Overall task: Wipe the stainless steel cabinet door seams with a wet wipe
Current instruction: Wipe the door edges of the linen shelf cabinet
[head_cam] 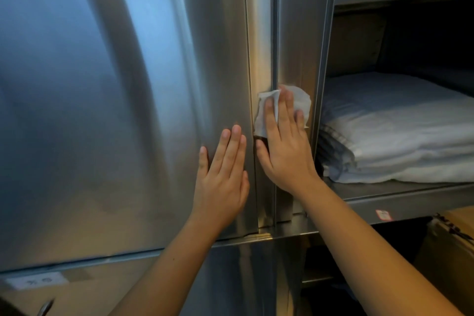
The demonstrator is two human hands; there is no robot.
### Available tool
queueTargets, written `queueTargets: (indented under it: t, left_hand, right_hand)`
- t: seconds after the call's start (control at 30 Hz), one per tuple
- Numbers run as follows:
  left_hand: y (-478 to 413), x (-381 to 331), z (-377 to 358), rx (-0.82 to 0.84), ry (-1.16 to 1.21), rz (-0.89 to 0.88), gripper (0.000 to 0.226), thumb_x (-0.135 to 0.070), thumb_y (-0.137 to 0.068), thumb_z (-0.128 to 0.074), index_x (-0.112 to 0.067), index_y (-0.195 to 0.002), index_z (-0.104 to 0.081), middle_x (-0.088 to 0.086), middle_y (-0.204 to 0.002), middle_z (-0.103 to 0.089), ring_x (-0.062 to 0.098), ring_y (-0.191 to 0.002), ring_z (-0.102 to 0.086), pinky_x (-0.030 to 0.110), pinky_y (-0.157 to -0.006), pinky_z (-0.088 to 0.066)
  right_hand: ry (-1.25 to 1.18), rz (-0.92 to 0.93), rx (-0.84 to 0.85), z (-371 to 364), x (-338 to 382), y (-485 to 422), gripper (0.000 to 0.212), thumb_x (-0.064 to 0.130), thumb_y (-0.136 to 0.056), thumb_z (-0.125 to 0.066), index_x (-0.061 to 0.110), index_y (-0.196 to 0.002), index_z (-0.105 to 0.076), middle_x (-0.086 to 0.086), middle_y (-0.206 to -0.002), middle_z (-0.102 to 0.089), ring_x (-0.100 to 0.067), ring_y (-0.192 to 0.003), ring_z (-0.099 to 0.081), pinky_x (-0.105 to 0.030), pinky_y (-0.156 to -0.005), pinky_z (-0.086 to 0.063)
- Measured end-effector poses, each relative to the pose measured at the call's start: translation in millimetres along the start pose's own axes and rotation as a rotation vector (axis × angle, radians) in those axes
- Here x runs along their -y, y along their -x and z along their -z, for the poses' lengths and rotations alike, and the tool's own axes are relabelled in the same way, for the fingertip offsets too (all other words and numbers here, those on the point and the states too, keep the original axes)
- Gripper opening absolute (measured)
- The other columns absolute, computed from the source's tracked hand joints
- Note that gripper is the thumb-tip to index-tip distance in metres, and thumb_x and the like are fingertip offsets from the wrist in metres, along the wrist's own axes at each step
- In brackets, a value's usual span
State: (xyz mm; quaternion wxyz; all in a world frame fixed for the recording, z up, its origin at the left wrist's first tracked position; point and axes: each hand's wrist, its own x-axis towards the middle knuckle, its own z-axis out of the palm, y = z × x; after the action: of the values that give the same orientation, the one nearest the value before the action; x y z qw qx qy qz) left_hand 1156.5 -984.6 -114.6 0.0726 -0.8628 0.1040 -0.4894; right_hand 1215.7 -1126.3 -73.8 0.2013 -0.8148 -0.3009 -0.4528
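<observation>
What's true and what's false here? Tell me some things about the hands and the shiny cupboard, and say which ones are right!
1. The right hand presses a white wipe over the seam. True.
2. The left hand holds a spray bottle. False: it lies flat on the door, holding nothing.
3. Folded white bedding lies on the shelf to the right. True.
4. The wipe is scrunched inside a fist. False: straight fingers press it flat.

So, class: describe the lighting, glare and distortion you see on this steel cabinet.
Head view: soft blue sheen streaks the cabinet door; warm glare runs beside the seam; the shelf recess above the folded linen falls dark; straight edges bow.
</observation>
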Motion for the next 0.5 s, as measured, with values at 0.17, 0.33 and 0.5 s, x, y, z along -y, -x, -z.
queueTargets:
  t: [0.17, 0.33, 0.5]
  left_hand:
    - [17.9, -6.4, -8.1, 0.030, -0.003, 0.004, 0.065, -0.026, -0.093, -0.029, -0.008, -0.149, -0.001, 0.005, -0.156, 0.012, 0.021, -0.144, -0.001, 0.045, -0.115, 0.000]
    - [32.7, -12.9, -9.4, 0.117, 0.008, 0.014, 0.067, -0.027, -0.093, -0.028, -0.009, -0.148, 0.005, 0.003, -0.155, 0.016, 0.020, -0.144, 0.003, 0.044, -0.114, 0.000]
    - [36.4, -15.0, -7.9, 0.152, 0.029, 0.034, 0.062, -0.026, -0.092, -0.027, -0.010, -0.147, -0.003, 0.002, -0.155, 0.017, 0.019, -0.144, 0.002, 0.043, -0.114, -0.001]
  right_hand:
    - [-0.016, -0.058, 0.087, -28.8, 1.6, 64.0, 0.069, 0.028, -0.090, -0.037, 0.006, -0.146, -0.003, -0.016, -0.151, 0.003, -0.026, -0.142, 0.005, -0.044, -0.116, -0.004]
    - [-0.016, -0.092, 0.209, -43.1, 5.4, 118.1, 0.069, 0.029, -0.088, -0.035, 0.006, -0.145, -0.003, -0.017, -0.150, -0.003, -0.024, -0.141, 0.006, -0.055, -0.106, -0.010]
    - [-0.018, -0.086, 0.175, -35.5, 1.9, 91.6, 0.068, 0.029, -0.089, -0.035, 0.006, -0.146, -0.005, -0.015, -0.151, 0.000, -0.022, -0.141, 0.010, -0.052, -0.107, -0.004]
